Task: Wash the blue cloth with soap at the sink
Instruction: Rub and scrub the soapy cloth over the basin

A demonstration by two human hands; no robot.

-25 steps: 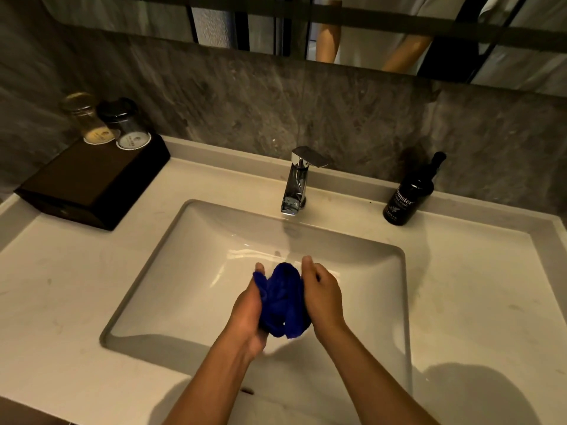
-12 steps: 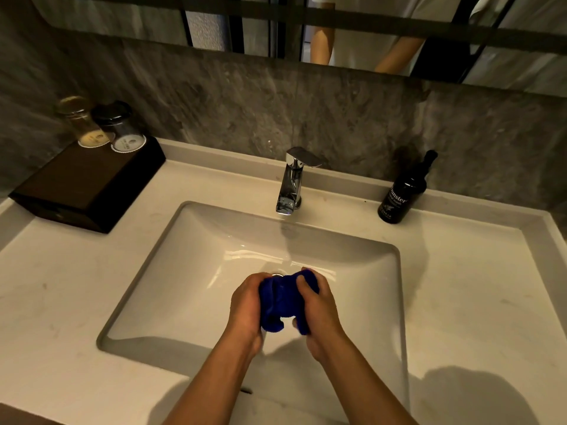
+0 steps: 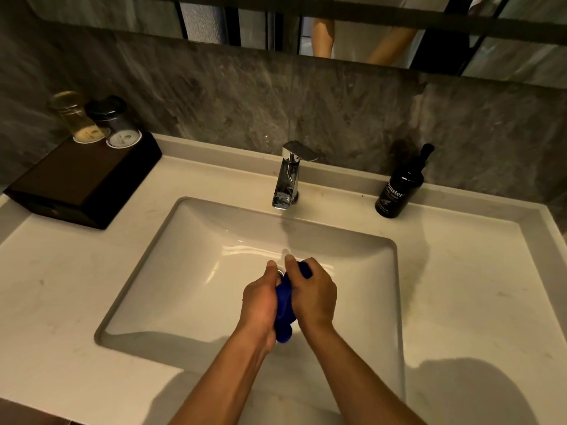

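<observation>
In the head view, the person's two bare forearms reached up from the bottom centre of the frame into a white rectangular sink [image 3: 196, 240]. The left hand [image 3: 259, 305] and the right hand [image 3: 313, 294] pressed together just below the middle of the frame, with the blue cloth [image 3: 284, 308] bunched between the palms. Fingers of both hands were curled and clamped on the cloth, and only a crumpled strip of it showed between them and a tail below. The hands hovered over the drain [image 3: 279, 273], partly hidden behind them. A chrome faucet [image 3: 290, 176] stood above centre, with no stream visible. A dark hand wash bottle [image 3: 400, 187] stood at the upper right, well apart from the hands. The step appeared to be scrubbing; doing it well would likely mean rubbing the folds against each other, turning the bundle to reach hidden layers, and keeping it low over the basin to limit splashing.
</observation>
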